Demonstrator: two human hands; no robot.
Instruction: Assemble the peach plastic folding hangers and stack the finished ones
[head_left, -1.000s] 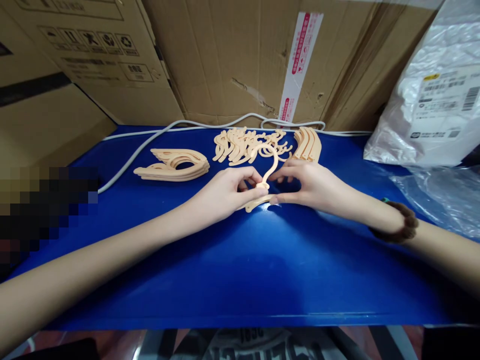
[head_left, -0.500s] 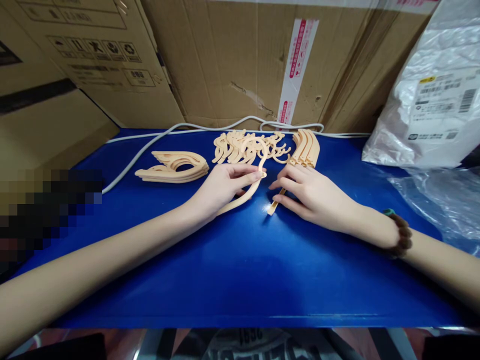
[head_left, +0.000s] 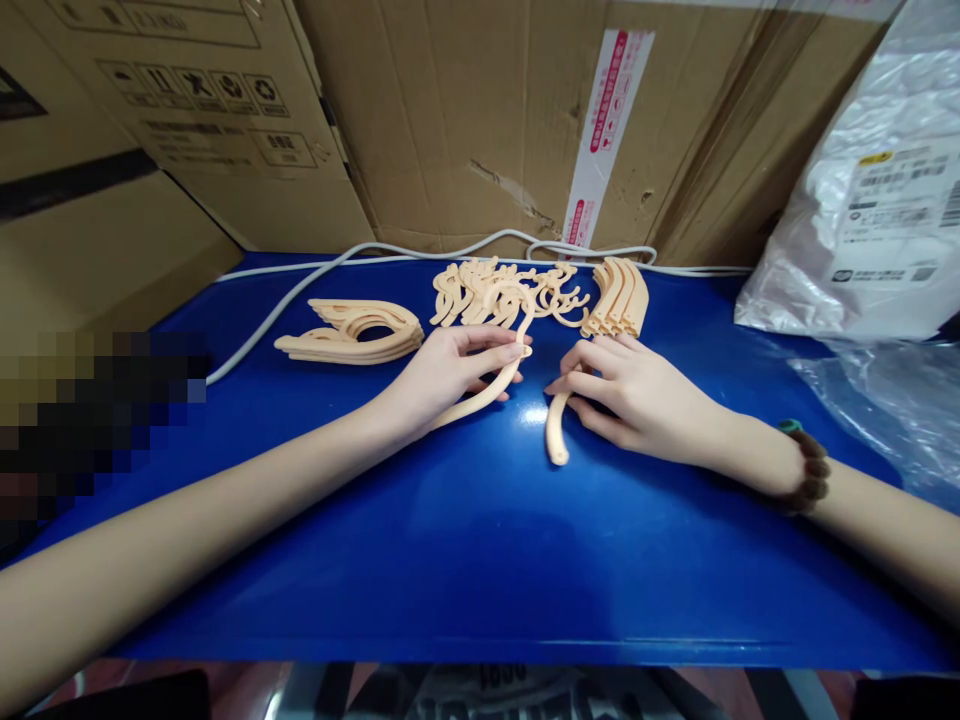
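Observation:
Between its thumb and fingers my left hand pinches a beige hook-shaped piece, whose curved top points away from me and whose arm runs down under the hand. To the right, my right hand grips a short curved beige piece by its far end, and the near end sticks out toward me. The two held pieces are apart. Behind the hands lie a pile of small beige hooks and a row of curved beige arms. Stacked, assembled-looking beige pieces rest at the left.
Cardboard boxes stand along the back and left of the blue table. A white cable runs across the back and down the left. At the right are a labelled plastic bag and clear film.
The short piece in my right hand has turned over and now shows its rounded side, with its end nearer me. My left hand keeps its hold. The view has shifted slightly.

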